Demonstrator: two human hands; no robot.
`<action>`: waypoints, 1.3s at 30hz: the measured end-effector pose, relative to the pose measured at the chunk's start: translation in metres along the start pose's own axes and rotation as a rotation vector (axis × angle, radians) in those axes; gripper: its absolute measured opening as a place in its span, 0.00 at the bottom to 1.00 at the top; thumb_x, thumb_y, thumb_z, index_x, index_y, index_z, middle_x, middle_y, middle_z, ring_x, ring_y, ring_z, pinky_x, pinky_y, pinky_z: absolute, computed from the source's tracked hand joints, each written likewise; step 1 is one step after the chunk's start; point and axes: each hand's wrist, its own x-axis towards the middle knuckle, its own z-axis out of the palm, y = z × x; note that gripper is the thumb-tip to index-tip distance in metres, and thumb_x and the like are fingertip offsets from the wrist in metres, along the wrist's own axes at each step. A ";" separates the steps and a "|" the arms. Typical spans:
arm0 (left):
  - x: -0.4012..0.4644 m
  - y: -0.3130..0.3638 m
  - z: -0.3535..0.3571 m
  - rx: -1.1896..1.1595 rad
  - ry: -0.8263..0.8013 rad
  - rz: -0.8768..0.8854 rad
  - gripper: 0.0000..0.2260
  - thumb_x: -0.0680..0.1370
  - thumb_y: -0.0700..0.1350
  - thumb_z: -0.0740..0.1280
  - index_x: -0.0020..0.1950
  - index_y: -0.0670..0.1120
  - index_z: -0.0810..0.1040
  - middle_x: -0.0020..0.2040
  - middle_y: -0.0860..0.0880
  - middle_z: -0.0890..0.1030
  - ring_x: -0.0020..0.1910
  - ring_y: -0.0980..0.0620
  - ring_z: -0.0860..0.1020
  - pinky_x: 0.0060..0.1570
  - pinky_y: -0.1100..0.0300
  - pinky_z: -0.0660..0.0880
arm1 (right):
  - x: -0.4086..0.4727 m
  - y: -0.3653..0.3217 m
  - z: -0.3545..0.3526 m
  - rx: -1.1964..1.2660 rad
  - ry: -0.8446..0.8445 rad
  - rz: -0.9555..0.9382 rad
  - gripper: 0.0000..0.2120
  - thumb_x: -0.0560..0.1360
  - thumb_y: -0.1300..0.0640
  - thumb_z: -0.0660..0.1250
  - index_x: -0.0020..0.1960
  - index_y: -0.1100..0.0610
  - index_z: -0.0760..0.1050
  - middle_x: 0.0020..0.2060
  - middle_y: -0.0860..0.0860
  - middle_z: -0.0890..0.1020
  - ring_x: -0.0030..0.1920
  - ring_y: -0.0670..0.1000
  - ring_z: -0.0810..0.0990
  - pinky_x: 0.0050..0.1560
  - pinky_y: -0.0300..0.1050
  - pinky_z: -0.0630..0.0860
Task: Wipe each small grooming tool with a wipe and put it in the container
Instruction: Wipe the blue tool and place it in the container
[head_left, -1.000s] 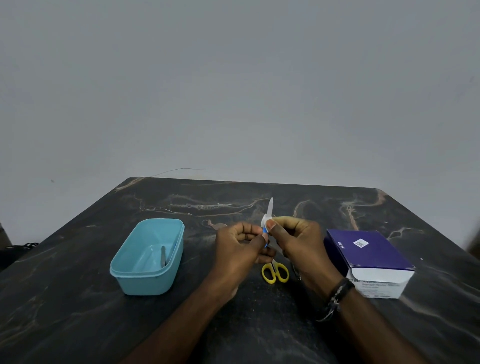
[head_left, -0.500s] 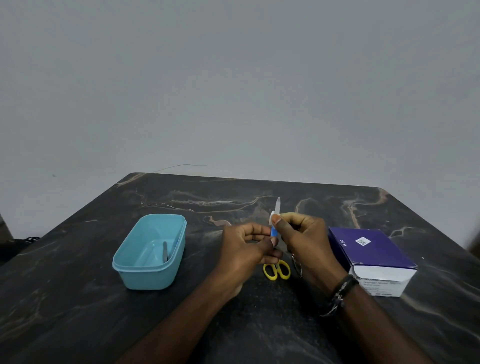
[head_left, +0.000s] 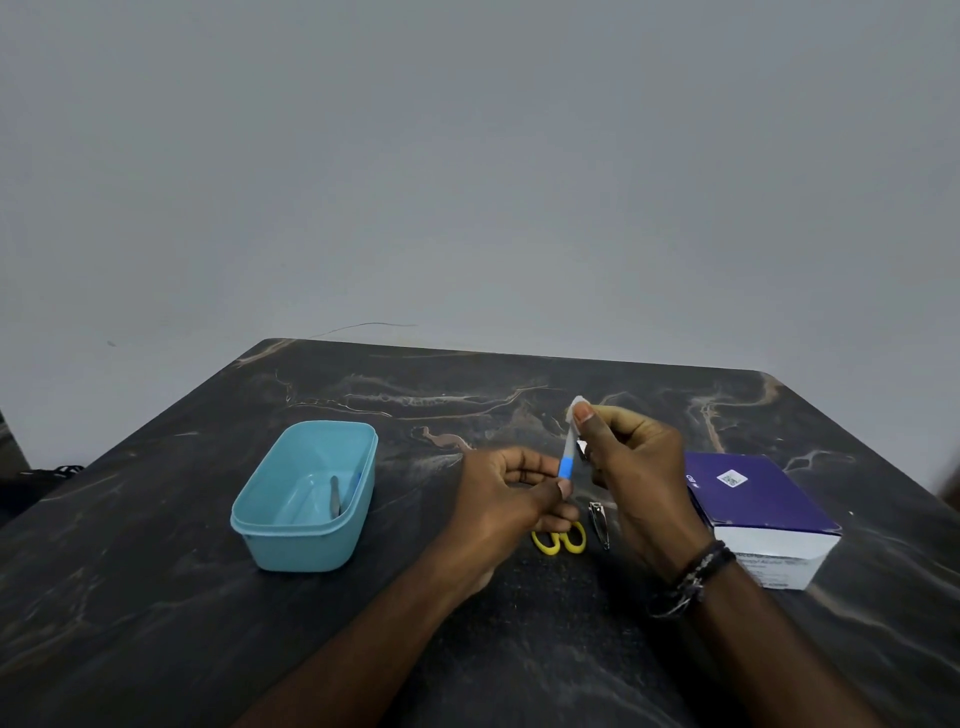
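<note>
Two hands meet above the middle of the dark marbled tabletop (head_left: 156, 597): the left hand (head_left: 511, 493) pinches the blue handle end of a small file (head_left: 567, 457), held nearly upright, while the right hand (head_left: 631, 467) pinches a white wipe (head_left: 575, 406) around its upper tip. Below them, near the front edge, lie yellow-handled scissors (head_left: 560, 540) and, just beside them, a metal nail clipper (head_left: 598, 522). Toward the left edge stands a light blue container (head_left: 291, 540) with a metal tool (head_left: 335, 496) inside. Toward the right edge sits a purple and white box (head_left: 758, 504).
</note>
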 end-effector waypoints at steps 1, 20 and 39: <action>0.000 0.000 0.000 0.006 -0.007 -0.004 0.05 0.74 0.31 0.71 0.48 0.35 0.79 0.37 0.39 0.83 0.32 0.48 0.83 0.34 0.59 0.82 | 0.000 0.000 0.000 -0.004 0.009 0.006 0.10 0.75 0.54 0.70 0.44 0.61 0.83 0.25 0.43 0.78 0.28 0.40 0.73 0.29 0.34 0.70; -0.001 0.001 0.001 0.048 -0.009 -0.015 0.04 0.74 0.31 0.71 0.47 0.37 0.80 0.34 0.42 0.82 0.32 0.47 0.83 0.34 0.57 0.82 | 0.001 -0.001 -0.001 0.030 0.042 0.022 0.10 0.76 0.53 0.69 0.43 0.60 0.83 0.24 0.45 0.72 0.26 0.43 0.67 0.27 0.37 0.65; -0.001 0.003 0.001 0.066 -0.012 0.003 0.04 0.73 0.32 0.71 0.46 0.38 0.80 0.35 0.42 0.82 0.32 0.46 0.82 0.35 0.55 0.82 | 0.002 -0.001 -0.002 0.045 0.075 0.011 0.09 0.76 0.55 0.69 0.44 0.61 0.82 0.25 0.42 0.79 0.27 0.38 0.75 0.32 0.32 0.70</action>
